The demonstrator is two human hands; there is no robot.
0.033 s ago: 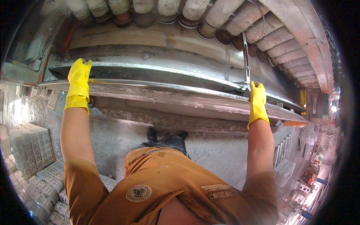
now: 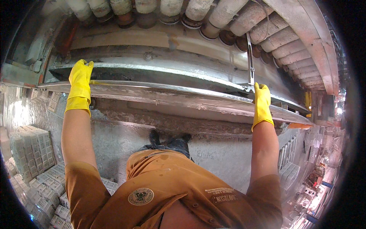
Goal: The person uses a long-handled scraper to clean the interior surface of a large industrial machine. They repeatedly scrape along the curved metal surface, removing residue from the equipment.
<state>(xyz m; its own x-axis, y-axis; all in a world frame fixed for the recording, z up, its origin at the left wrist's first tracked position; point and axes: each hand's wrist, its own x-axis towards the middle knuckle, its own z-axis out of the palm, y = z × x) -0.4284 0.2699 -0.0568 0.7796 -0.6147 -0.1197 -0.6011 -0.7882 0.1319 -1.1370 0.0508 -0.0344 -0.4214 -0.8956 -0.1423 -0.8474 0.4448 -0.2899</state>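
Both my hands wear yellow rubber gloves and reach forward, spread wide apart. My left hand point(image 2: 80, 82) is closed over the left part of a long metal panel point(image 2: 167, 93), its fingertips curled at the far rail. My right hand point(image 2: 262, 101) is closed on the panel's right part, beside the lower end of a slotted metal strip point(image 2: 250, 63). Beyond the panel, a bright metal rail point(image 2: 160, 70) runs nearly parallel to it, with a dark gap between them. The undersides of my fingers are hidden.
Dusty, thick cylinders point(image 2: 198, 9) line the far side in a curved row. Stacks of pale plastic crates point(image 2: 32, 149) stand on the wet floor at the left, and more crates point(image 2: 289, 173) at the right. A brown ledge point(image 2: 171, 120) lies below the panel, before my feet.
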